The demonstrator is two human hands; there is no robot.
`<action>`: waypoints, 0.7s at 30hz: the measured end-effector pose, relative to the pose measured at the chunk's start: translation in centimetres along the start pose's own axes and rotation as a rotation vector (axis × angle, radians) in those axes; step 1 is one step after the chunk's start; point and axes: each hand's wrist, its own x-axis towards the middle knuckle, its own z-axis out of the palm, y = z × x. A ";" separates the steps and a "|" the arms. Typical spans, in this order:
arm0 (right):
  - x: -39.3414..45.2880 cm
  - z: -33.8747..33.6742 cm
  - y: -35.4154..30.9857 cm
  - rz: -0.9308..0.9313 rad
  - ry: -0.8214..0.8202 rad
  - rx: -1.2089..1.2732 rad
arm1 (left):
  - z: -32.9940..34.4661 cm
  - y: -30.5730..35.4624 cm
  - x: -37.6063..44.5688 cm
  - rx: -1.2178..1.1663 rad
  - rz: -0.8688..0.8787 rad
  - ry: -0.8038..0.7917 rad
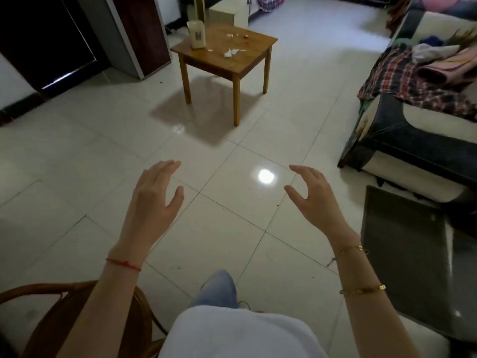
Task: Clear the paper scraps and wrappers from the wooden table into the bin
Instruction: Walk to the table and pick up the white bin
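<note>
Presently, my left hand (154,192) and right hand (312,197) hung spread and empty over the tiled floor (219,228). Well apart at twelve o'clock stood the wooden table (254,51), bearing white paper scraps (230,52), small red wrappers (245,37) and a cream container (196,34).

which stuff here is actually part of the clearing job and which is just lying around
Job: wooden table; white paper scraps; small red wrappers; left hand; right hand.
Lying about: white container on the table; plaid cloth on sofa; wicker chair.
</note>
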 end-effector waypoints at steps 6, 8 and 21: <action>5.1 1.8 1.4 0.045 -0.035 -0.007 | 2.5 -2.4 4.7 -0.006 -0.051 0.004; 8.0 2.7 2.0 0.050 -0.044 -0.017 | 3.6 -3.8 7.2 -0.012 -0.057 0.013; 36.3 6.8 1.9 0.078 -0.033 0.027 | 6.6 -13.2 33.5 -0.015 -0.003 0.007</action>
